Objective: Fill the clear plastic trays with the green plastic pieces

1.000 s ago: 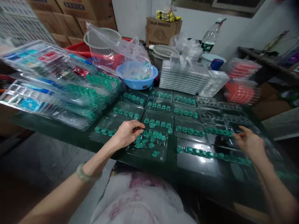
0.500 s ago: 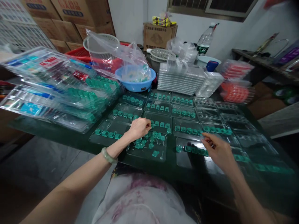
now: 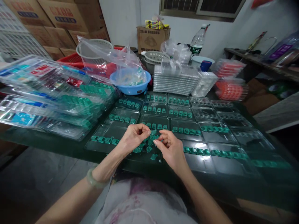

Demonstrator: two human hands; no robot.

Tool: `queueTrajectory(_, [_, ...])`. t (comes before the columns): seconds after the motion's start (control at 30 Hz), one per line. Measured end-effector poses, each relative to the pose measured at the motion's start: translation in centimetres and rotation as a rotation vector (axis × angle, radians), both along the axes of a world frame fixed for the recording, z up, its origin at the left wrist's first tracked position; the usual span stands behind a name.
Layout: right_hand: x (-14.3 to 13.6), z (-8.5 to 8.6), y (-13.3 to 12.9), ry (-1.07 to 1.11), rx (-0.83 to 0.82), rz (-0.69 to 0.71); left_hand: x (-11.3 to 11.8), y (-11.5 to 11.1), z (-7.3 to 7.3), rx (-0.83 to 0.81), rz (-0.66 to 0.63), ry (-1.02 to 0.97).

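Observation:
My left hand (image 3: 135, 137) is closed in a pinch over a clear plastic tray, with a small translucent green piece (image 3: 153, 133) at its fingertips. Close by on the right, my right hand (image 3: 171, 147) has its thumb and curled fingers a little apart, and I see nothing between them. Below both hands lies a loose heap of green pieces (image 3: 149, 149), partly hidden by the fingers. Around it, clear trays hold rows of green pieces, such as the row (image 3: 105, 140) at the left and the row (image 3: 196, 151) at the right.
Stacked clear packs (image 3: 70, 99) lean on the table's left. Behind the trays stand a blue basin (image 3: 130, 88) with a plastic bag, a stack of clear trays (image 3: 175, 81), a bottle (image 3: 198, 40) and orange-red packs (image 3: 230, 90). Cardboard boxes (image 3: 63, 15) line the wall.
My right hand has moved left, from the right-hand tray to the loose green pieces beside my left hand. My left hand stays pinched near the heap. The view has shifted slightly.

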State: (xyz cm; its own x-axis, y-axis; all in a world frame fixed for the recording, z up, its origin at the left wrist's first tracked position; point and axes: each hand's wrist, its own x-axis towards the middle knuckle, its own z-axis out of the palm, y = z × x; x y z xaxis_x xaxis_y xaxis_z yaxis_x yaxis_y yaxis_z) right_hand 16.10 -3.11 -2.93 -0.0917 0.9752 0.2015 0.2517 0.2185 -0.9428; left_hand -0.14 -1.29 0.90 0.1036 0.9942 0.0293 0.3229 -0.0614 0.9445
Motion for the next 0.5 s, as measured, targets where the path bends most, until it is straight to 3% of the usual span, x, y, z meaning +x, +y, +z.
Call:
queueTrajectory(0.1, [-1.4,-0.3,0.0,0.137,-0.064,-0.067,1.2,-1.3,-0.1,-0.015,0.065,-0.160])
queueTrajectory(0.2, [-1.4,-0.4,-0.1,0.230,-0.076,-0.079,1.7,-1.9,-0.4,-0.062,0.040,-0.224])
queueTrajectory(0.5, [-0.3,0.7,-0.8,0.195,0.012,0.091,1.6,-1.3,0.0,-0.085,-0.081,-0.326])
